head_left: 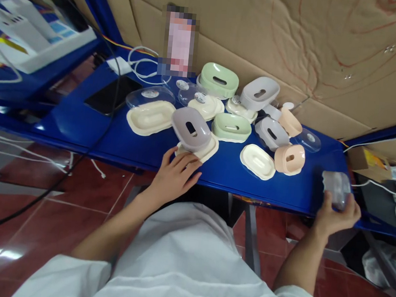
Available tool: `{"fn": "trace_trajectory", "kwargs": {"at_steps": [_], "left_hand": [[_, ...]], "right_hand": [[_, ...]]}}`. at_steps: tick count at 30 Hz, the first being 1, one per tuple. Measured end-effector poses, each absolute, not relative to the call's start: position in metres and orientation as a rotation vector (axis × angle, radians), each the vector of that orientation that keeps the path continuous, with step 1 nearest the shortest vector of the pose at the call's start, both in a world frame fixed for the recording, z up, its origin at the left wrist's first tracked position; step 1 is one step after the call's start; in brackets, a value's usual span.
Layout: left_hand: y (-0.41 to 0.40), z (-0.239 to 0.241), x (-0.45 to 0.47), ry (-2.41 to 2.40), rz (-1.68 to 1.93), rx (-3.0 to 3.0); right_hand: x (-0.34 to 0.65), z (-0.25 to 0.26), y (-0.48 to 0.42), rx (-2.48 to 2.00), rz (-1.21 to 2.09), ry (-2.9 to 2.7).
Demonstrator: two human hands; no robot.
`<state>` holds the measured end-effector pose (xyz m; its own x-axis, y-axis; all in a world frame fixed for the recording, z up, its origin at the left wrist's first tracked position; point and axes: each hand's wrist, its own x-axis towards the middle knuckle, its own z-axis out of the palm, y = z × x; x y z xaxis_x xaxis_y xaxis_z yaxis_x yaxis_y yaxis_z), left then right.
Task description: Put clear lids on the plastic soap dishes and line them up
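My left hand (176, 174) rests on the front edge of the blue table (92, 127), fingers spread, touching a cream tray (208, 152) that carries a tilted grey soap-dish insert (190, 129). My right hand (337, 211) is at the table's right front edge, wrapped around a clear plastic lid (335, 188). Between the hands lie a cream tray (257, 161) and a peach insert (289, 158). Farther back stand a green dish (231, 127), a grey insert (271, 133) and a large cream tray (150, 117).
Against the cardboard wall sit a green insert (219, 79), a grey insert (259, 93) and several clear lids (149, 95). A dark tablet (111, 94) and white cables (139, 65) lie at the back left. A white device (24, 31) stands on a shelf to the left.
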<state>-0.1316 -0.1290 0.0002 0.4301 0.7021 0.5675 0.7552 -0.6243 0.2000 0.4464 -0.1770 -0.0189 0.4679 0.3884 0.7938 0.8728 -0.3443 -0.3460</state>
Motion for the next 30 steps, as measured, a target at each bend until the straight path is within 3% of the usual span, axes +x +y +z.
{"fn": "trace_trajectory", "kwargs": {"at_steps": [5, 11, 17, 20, 30], "left_hand": [[-0.109, 0.008, -0.136, -0.955, -0.644, -2.736], [-0.082, 0.029, -0.135, -0.688, -0.464, -2.891], [-0.064, 0.04, -0.125, -0.484, -0.255, -2.893], [-0.055, 0.044, -0.116, -0.388, -0.137, -2.87], [-0.032, 0.032, -0.089, -0.074, -0.507, -2.815]], "right_hand": [[0.446, -0.024, -0.158, -1.915, -0.664, -1.272], [0.357, -0.001, -0.138, -1.514, -0.902, -1.269], [0.2, 0.025, -0.116, -1.162, -0.29, -2.119], [0.161, 0.039, -0.084, -0.935, -0.159, -2.384], [0.12, 0.046, -0.002, -0.809, 0.019, -2.655]]}}
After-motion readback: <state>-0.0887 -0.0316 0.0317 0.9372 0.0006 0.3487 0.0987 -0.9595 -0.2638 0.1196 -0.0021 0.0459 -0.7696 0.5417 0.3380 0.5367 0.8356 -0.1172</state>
